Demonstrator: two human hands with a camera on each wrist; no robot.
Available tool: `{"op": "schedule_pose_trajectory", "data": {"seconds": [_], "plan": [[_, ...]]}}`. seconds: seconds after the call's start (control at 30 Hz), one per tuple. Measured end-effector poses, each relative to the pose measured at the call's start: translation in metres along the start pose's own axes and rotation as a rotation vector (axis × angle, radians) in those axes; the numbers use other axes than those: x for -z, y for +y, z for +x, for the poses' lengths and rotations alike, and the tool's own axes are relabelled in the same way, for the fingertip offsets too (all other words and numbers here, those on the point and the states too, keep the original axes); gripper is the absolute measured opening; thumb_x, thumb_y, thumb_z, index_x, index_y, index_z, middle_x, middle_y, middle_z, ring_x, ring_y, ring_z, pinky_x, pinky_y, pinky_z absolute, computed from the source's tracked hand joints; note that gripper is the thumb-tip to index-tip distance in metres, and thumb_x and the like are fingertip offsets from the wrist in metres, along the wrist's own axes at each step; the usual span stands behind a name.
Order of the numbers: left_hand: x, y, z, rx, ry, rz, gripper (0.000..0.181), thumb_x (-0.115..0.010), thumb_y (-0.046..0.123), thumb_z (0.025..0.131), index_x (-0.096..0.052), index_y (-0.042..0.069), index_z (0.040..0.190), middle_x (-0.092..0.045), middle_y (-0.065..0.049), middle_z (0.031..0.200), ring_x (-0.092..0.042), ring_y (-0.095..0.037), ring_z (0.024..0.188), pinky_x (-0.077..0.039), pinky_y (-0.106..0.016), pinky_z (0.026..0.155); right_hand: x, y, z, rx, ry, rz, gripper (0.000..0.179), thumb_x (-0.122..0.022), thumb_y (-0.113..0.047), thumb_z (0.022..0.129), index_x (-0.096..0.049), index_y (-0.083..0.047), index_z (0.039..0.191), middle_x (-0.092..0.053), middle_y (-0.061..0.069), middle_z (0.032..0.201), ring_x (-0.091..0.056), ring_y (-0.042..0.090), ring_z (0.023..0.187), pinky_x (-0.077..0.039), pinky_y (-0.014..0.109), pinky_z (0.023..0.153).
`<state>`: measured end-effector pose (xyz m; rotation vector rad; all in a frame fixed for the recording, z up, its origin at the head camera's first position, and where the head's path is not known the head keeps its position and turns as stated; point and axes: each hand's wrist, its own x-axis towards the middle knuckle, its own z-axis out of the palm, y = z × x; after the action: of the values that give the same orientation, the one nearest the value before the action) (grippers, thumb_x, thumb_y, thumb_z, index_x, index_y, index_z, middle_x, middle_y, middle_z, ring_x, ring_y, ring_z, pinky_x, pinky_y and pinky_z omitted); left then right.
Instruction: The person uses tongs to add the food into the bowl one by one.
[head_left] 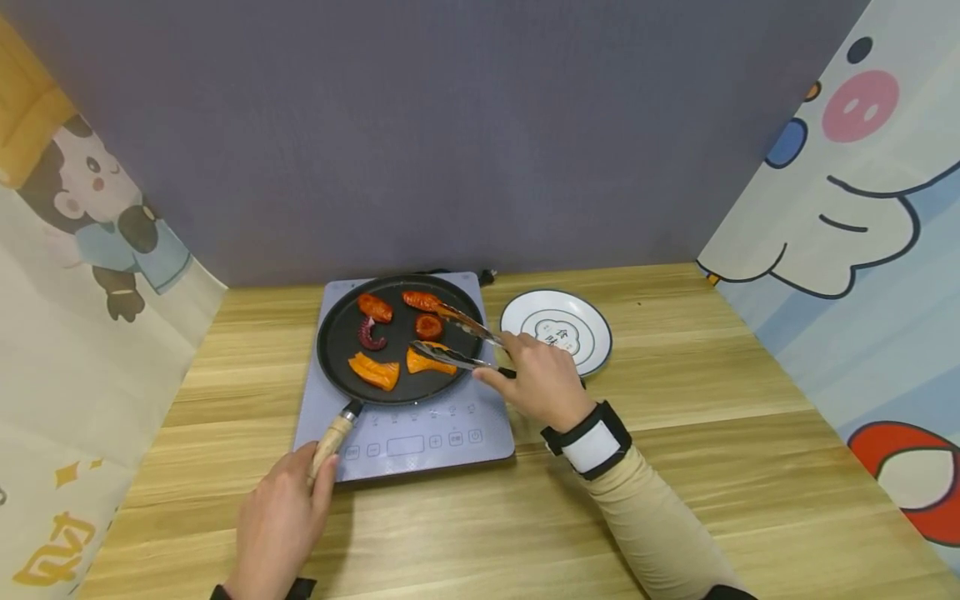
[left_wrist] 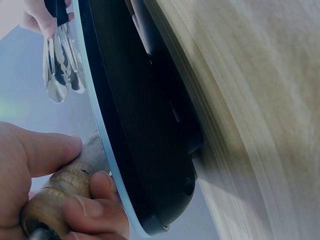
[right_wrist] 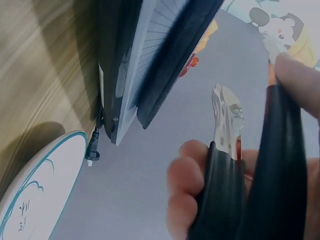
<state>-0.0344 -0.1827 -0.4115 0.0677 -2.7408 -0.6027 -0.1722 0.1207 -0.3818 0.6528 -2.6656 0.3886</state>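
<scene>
My left hand (head_left: 279, 512) grips the wooden handle (head_left: 333, 437) of a black frying pan (head_left: 397, 333), thumb on one side and fingers curled round the other. In my right hand (head_left: 547, 379) is a pair of metal tongs (right_wrist: 227, 120) with black grips, its arms spread apart over the pan's right side. One tong tip is by a scored red sausage (head_left: 420, 300); the other overlaps an orange piece of food (head_left: 427, 360). Also in the pan lie another red sausage (head_left: 375, 307), a round red piece (head_left: 429, 326), a purple tentacle (head_left: 371, 335) and a second orange piece (head_left: 374, 372).
Under the pan is a flat induction cooker (head_left: 435, 467) with touch controls along its front. A white plate (head_left: 517, 312) with a dark rim stands right of it, partly behind my right hand. A black plug (head_left: 487, 277) lies at the back, before the grey wall (head_left: 465, 150).
</scene>
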Motion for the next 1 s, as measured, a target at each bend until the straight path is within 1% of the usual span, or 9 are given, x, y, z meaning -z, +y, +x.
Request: {"op": "schedule_pose_trajectory", "data": {"seconds": [0.13, 0.27, 0.37, 0.47, 0.6, 0.7, 0.9, 1.0], "plan": [[0.000, 0.000, 0.000, 0.001, 0.000, -0.001, 0.026, -0.064, 0.021, 0.091, -0.065, -0.003, 0.101, -0.044, -0.002, 0.061, -0.037, -0.014, 0.047, -0.027, -0.030, 0.040, 0.000, 0.000, 0.001, -0.002, -0.002, 0.041, 0.067, -0.069, -0.061, 0.077, -0.063, -0.006, 0.114, -0.067, 0.007, 0.087, -0.062, 0.023, 0.067, -0.049, 0.040, 0.053], [0.000, 0.000, 0.001, 0.012, -0.013, -0.001, 0.026, -0.064, 0.021, 0.091, -0.065, -0.003, 0.101, -0.044, -0.002, 0.062, -0.038, -0.014, 0.047, -0.027, -0.030, 0.040, 0.000, 0.000, 0.001, 0.011, 0.000, 0.085, 0.067, -0.074, -0.060, 0.071, -0.064, -0.005, 0.110, -0.065, 0.005, 0.081, -0.059, 0.019, 0.063, -0.048, 0.037, 0.053], [0.000, 0.000, 0.001, 0.014, -0.017, -0.002, 0.026, -0.064, 0.021, 0.092, -0.065, -0.003, 0.101, -0.044, -0.002, 0.061, -0.038, -0.014, 0.047, -0.027, -0.030, 0.040, 0.001, 0.000, 0.001, 0.010, 0.006, 0.103, 0.066, -0.074, -0.060, 0.071, -0.064, -0.005, 0.107, -0.063, 0.003, 0.079, -0.057, 0.017, 0.062, -0.046, 0.035, 0.051], [-0.001, 0.000, 0.001, 0.008, -0.013, -0.004, 0.025, -0.064, 0.021, 0.092, -0.065, -0.003, 0.100, -0.043, -0.001, 0.061, -0.037, -0.014, 0.047, -0.027, -0.030, 0.039, 0.004, -0.002, 0.001, -0.025, -0.001, 0.119, 0.061, -0.073, -0.061, 0.073, -0.063, -0.007, 0.100, -0.059, 0.002, 0.076, -0.053, 0.016, 0.060, -0.043, 0.034, 0.049], [-0.001, 0.000, 0.001, 0.000, -0.002, -0.007, 0.024, -0.064, 0.020, 0.091, -0.065, -0.003, 0.099, -0.042, -0.001, 0.060, -0.037, -0.014, 0.047, -0.027, -0.030, 0.039, 0.010, -0.005, 0.000, -0.115, -0.037, 0.148, 0.053, -0.073, -0.058, 0.074, -0.058, -0.011, 0.091, -0.053, 0.000, 0.071, -0.049, 0.017, 0.058, -0.037, 0.033, 0.048], [-0.001, -0.001, 0.001, -0.001, 0.004, -0.007, 0.024, -0.064, 0.020, 0.091, -0.065, -0.003, 0.099, -0.042, -0.001, 0.060, -0.037, -0.014, 0.047, -0.027, -0.030, 0.040, 0.015, -0.006, -0.001, -0.167, -0.054, 0.159, 0.051, -0.074, -0.057, 0.073, -0.057, -0.012, 0.091, -0.054, -0.001, 0.074, -0.050, 0.018, 0.059, -0.037, 0.033, 0.049], [-0.001, -0.001, 0.000, 0.005, 0.002, -0.008, 0.023, -0.064, 0.020, 0.091, -0.065, -0.002, 0.098, -0.042, -0.001, 0.060, -0.037, -0.014, 0.047, -0.027, -0.030, 0.040, 0.023, -0.006, -0.001, -0.205, -0.086, 0.164, 0.049, -0.075, -0.056, 0.073, -0.056, -0.013, 0.087, -0.052, -0.001, 0.069, -0.051, 0.020, 0.060, -0.037, 0.035, 0.050], [-0.002, -0.001, 0.000, 0.005, 0.004, -0.008, 0.023, -0.065, 0.021, 0.091, -0.065, -0.002, 0.098, -0.042, -0.001, 0.060, -0.037, -0.014, 0.047, -0.027, -0.030, 0.040, 0.026, -0.003, -0.001, -0.221, -0.089, 0.159, 0.051, -0.076, -0.055, 0.072, -0.059, -0.011, 0.089, -0.057, 0.003, 0.072, -0.056, 0.023, 0.064, -0.042, 0.039, 0.054]]}}
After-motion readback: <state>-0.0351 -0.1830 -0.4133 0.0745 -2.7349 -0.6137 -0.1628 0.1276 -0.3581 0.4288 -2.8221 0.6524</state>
